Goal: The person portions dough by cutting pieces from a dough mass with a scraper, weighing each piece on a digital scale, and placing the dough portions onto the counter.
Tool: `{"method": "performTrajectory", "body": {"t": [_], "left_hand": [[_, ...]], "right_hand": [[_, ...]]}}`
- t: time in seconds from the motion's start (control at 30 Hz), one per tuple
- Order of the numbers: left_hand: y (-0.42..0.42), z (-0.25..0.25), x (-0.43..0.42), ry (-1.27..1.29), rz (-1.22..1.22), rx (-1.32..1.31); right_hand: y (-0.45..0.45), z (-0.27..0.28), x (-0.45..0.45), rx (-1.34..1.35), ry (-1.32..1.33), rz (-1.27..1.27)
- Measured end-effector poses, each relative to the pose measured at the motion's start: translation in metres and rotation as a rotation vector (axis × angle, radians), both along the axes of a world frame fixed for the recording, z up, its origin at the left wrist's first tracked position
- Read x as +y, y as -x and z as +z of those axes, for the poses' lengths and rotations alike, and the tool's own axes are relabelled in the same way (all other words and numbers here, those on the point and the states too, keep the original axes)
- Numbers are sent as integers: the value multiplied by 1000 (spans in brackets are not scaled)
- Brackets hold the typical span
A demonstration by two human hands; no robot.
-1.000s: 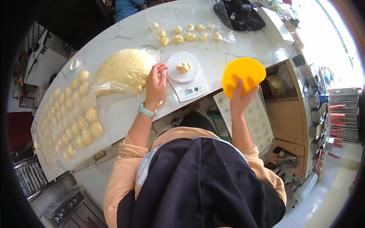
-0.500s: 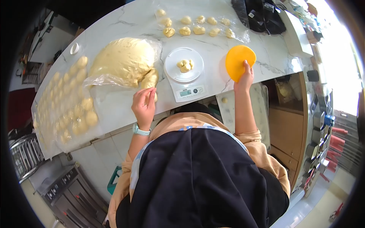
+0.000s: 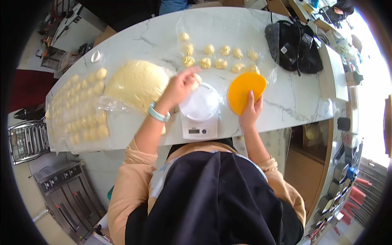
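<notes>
My left hand (image 3: 181, 87), with a watch on its wrist, is over the upper left edge of the white scale (image 3: 199, 104), its fingers closed on a small dough piece (image 3: 197, 80). The scale's round plate carries no dough. My right hand (image 3: 251, 111) grips a yellow scraper (image 3: 243, 92) to the right of the scale. A large dough mass (image 3: 136, 83) lies on plastic left of my left hand. Small dough pieces (image 3: 221, 63) sit in two rows on a plastic sheet beyond the scale.
Many dough balls (image 3: 87, 108) lie under plastic at the left of the marble table (image 3: 298, 96). A small white cup (image 3: 95, 56) stands at the far left edge. A black bag (image 3: 292, 47) and a white box (image 3: 335, 75) are at the right. Part of a person (image 3: 173, 5) shows beyond the table.
My left hand has moved from beside the large dough up to the scale and picked up the dough piece that lay on its plate. The view has shifted. The scraper stays in my right hand.
</notes>
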State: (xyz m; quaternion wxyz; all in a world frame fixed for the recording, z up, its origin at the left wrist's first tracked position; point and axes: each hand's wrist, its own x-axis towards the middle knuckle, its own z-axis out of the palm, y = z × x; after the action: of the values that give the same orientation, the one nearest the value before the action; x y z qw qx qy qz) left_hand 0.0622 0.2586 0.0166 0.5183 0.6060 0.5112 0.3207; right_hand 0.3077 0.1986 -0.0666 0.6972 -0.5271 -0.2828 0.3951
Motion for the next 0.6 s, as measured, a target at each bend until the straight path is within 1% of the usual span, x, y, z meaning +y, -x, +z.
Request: {"method": "performTrajectory", "body": {"t": [0.03,0.07,0.1,0.13,0.2,0.23,0.27,0.37,0.47,0.57,0.6], "left_hand": [[11,-9,33,-226,89,108],[28,-6,67,-174,103,308],[36,9,96,-84,80,570],[48,-12,121,-226,134,656],[70,-48,168,-22,-5,739],[70,-50,181,83,-82,776],[68,-55,193,175,-161,617],[28,-21,189,168,-235,444],[5,-12,207,253,-312,452],[-4,-43,223,78,-304,192],[-9,-56,225,13,-244,236]], "right_hand": [[-1,3,0,28,-6,14],[0,5,-1,57,-8,26],[0,6,-3,84,-7,38],[-1,6,-4,95,-11,52],[-3,5,-3,113,-19,66],[-4,5,-3,126,-17,67],[-4,5,-4,138,-12,65],[-6,5,-4,121,-5,48],[-7,3,-5,84,-1,51],[-5,6,-5,67,-11,58],[-5,8,-4,64,-17,58]]}}
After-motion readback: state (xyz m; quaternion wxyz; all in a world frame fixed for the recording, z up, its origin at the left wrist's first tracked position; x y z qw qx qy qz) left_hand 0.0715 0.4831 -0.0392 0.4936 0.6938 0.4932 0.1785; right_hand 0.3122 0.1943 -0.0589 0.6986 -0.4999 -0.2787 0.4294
